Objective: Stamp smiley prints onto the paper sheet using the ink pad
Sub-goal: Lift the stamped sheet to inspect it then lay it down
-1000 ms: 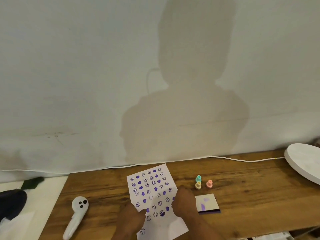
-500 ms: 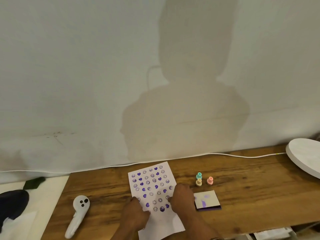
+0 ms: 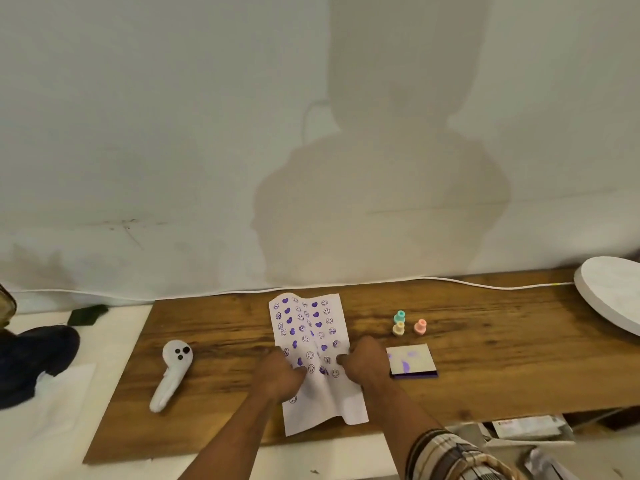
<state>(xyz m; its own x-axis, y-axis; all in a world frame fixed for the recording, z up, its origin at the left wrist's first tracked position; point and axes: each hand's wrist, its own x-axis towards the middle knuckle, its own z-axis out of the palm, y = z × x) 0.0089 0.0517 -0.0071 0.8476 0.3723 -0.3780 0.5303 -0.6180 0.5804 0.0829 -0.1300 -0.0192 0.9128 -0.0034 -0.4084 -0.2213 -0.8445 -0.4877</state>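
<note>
A white paper sheet covered in purple smiley and heart prints lies on the wooden board, now buckled in its middle. My left hand grips its left edge and my right hand grips its right edge, both pinching the sheet. The ink pad, closed under a white purple-smeared lid, sits just right of my right hand. Three small stamps stand behind it: teal, yellow and pink. Neither hand holds a stamp.
A white handheld controller lies at the board's left. A round white slab overhangs the far right. A white cable runs along the wall. A dark object rests on the white surface at left. Papers lie under the board's right.
Both hands have closed on the sheet's side edges and pushed inward, so the flat paper now bulges and wrinkles. The camera has tilted down slightly.
</note>
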